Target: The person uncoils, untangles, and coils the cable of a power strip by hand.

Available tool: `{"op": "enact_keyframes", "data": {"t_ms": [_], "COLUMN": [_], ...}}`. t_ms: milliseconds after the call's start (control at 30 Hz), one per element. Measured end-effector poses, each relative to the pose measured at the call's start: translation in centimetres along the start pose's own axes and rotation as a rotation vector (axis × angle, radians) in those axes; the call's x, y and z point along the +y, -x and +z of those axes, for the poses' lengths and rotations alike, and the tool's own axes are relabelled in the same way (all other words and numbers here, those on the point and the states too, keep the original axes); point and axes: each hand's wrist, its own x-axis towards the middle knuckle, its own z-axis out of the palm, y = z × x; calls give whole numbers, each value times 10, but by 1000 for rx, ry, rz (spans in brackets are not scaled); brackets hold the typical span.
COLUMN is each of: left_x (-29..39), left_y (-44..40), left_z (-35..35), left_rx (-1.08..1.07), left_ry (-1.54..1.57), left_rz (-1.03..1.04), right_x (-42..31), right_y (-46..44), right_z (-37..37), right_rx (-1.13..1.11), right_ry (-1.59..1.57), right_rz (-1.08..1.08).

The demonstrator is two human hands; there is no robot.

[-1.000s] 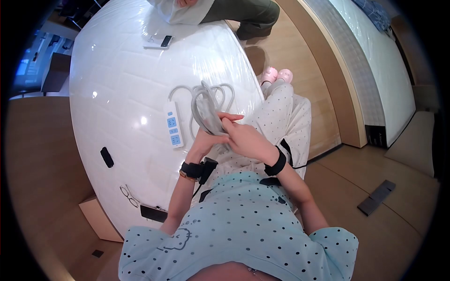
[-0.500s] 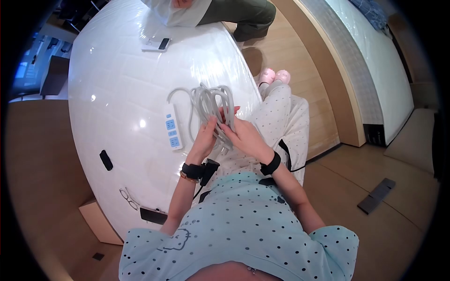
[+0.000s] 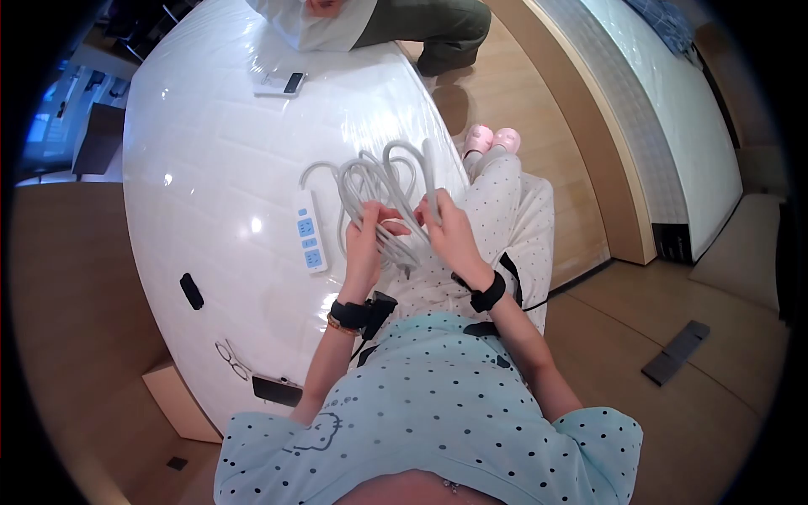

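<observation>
A grey power cord point(image 3: 358, 181) hangs in several loose loops between my hands, above my lap and the bed's edge. My left hand point(image 3: 367, 240) is closed around the main bundle of loops. Closed on a loop of the same cord, my right hand point(image 3: 450, 231) holds it apart to the right of the bundle. From the bundle the cord curves left to a white power strip point(image 3: 309, 231) with blue sockets, which lies on the plastic-covered mattress. The cord's plug end seems to hang below the loops, near my lap.
On the mattress point(image 3: 219, 168) lie a black object point(image 3: 191, 291), eyeglasses point(image 3: 231, 360), a dark phone point(image 3: 277, 390) and a white item with a dark screen point(image 3: 293, 83). Another person point(image 3: 328, 23) sits at the far edge. A second mattress point(image 3: 656, 101) stands right.
My right hand has moved right, away from my left, drawing a loop of cord out from the bundle. The power strip has stayed in place.
</observation>
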Motion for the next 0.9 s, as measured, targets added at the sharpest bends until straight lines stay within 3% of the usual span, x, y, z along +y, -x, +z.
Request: {"op": "enact_keyframes", "data": {"t_ms": [200, 300, 400, 500, 600, 633, 667, 800, 900], "left_x": [-25, -22, -9, -8, -3, -5, -6, -17, -7], "left_y": [-8, -2, -4, -10, -12, -13, -12, -4, 6], "left_z": [0, 13, 10, 1, 6, 3, 0, 0, 13], "left_rx": [0, 50, 38, 72, 117, 115, 113, 40, -1], "left_ry": [118, 97, 37, -15, 29, 45, 57, 149, 382], "left_rz": [-44, 48, 33, 61, 185, 157, 127, 2, 19], "right_x": [-15, -25, -21, -4, -4, 0, 1, 1, 8], "right_y": [5, 7, 7, 2, -1, -2, -3, -5, -9], "right_z": [5, 5, 9, 6, -3, -6, -8, 4, 13], "right_rx": [-92, -169, -144, -71, 59, -68, -102, -243, -318], "right_ry": [-30, -121, -236, -229, -183, -233, -130, -144, -263], "right_rz": [95, 186, 123, 211, 15, 112, -11, -15, 16]}}
